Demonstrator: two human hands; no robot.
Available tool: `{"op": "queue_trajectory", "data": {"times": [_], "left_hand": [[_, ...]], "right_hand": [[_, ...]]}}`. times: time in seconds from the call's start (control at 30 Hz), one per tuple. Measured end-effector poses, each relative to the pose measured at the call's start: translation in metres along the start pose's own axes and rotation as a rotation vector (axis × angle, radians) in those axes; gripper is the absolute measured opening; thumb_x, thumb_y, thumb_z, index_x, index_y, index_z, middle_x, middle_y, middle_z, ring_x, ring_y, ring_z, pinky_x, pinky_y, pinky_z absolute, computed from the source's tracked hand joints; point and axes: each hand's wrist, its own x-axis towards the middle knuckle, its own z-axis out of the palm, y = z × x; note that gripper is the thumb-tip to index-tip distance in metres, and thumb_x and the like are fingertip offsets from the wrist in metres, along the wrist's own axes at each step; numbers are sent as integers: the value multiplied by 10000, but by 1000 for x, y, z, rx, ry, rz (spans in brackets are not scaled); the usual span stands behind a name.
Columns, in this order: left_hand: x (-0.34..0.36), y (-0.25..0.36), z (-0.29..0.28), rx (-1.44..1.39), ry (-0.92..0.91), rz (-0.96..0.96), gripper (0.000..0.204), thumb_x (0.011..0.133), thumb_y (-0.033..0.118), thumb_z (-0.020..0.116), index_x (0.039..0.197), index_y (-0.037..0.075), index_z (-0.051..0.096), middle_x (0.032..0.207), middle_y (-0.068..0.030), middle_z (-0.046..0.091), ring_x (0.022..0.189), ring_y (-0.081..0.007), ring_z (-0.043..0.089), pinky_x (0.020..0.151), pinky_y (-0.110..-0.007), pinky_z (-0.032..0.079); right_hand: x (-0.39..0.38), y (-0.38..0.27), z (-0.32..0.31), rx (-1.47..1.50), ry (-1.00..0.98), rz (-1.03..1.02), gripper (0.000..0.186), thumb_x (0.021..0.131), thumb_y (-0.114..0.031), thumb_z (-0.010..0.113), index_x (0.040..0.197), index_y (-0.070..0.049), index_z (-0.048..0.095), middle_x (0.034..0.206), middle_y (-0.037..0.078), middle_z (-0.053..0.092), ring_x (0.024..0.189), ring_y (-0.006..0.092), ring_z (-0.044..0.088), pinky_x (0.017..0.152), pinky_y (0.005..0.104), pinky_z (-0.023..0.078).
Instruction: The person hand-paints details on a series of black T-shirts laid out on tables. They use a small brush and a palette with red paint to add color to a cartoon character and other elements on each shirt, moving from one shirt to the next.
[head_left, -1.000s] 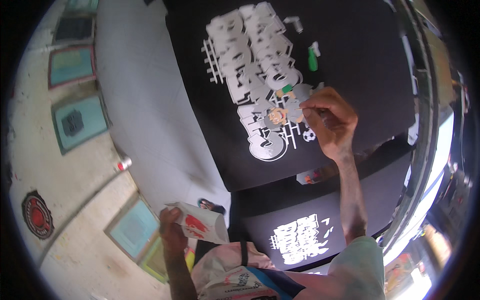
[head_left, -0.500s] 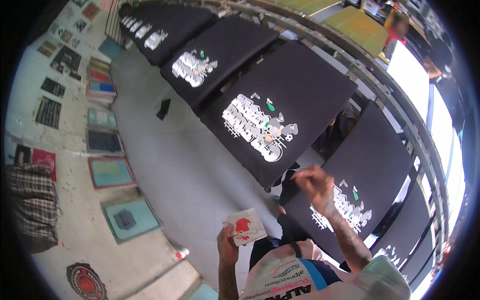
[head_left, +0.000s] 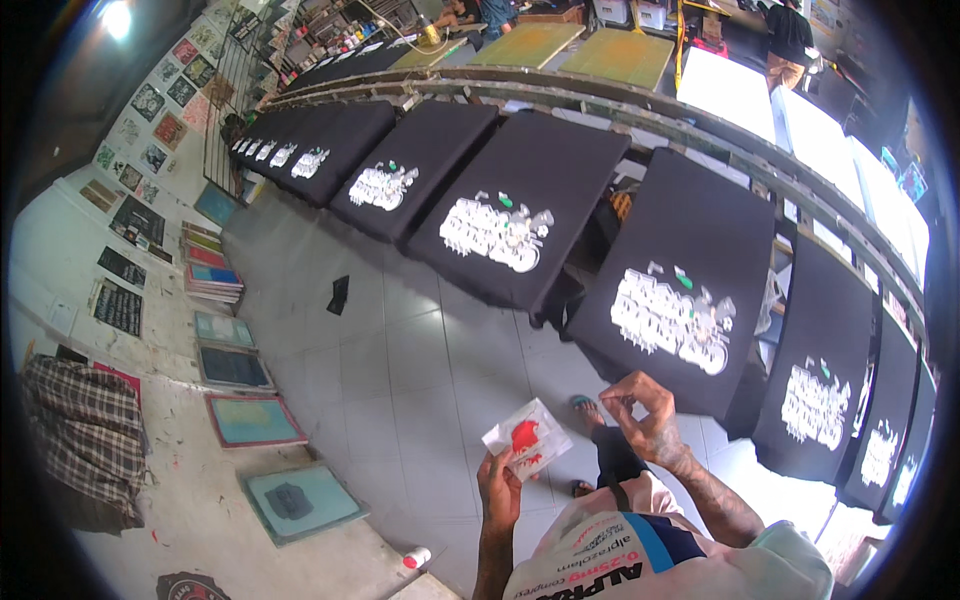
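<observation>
The left hand (head_left: 499,492) is gripping a red-smeared white card (head_left: 527,440) by its near edge. Right of the card, the right hand (head_left: 652,422) is hovering, fingers pinching narrowly; whether they are holding something thin, I cannot tell. Beyond the card, printed black cloth (head_left: 700,225) is lying flat.

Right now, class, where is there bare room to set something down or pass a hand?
Grey floor between the left wall and black cloths is mostly bare; so is the nearest cloth above its white print. Frames crowd the wall's foot; prints crowd the cloths' lower parts.
</observation>
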Motion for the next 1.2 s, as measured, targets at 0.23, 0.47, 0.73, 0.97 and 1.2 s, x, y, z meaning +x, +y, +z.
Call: {"op": "queue_trajectory", "data": {"times": [0.23,0.47,0.73,0.97,1.2], "left_hand": [[-80,-3,0,106,34,93,383,981,212,616,1266,-40,575,1136,-113,653,908,-215,695,639,-360,613],[-133,-4,-6,154,92,155,406,968,260,659,1256,-24,621,1102,-80,663,926,-140,660,742,-306,577],[-147,-3,9,129,87,145,462,983,345,629,1260,-24,623,1072,-84,675,912,-137,662,766,-301,564],[-142,-8,16,160,55,159,467,990,373,608,1237,-22,634,1033,-72,680,869,-131,669,728,-297,568],[-147,-9,23,169,64,164,450,991,349,603,1229,-32,634,1031,-82,676,869,-143,674,717,-304,583]], "right_hand": [[-79,-62,7,-153,26,-157,198,847,78,711,994,-51,739,919,69,652,748,169,658,636,288,530],[-108,-81,29,-126,-112,-266,231,814,80,738,1000,-55,736,921,71,635,787,193,667,630,306,556],[-102,-75,22,-124,-148,-360,246,779,103,737,984,-34,731,914,82,624,788,229,643,639,338,542],[-96,-75,7,-143,-168,-363,264,739,103,738,967,-29,729,908,97,622,813,258,648,665,355,542],[-102,-76,-2,-159,-172,-379,270,733,101,738,966,-35,730,911,96,623,802,262,646,672,355,544]]}}
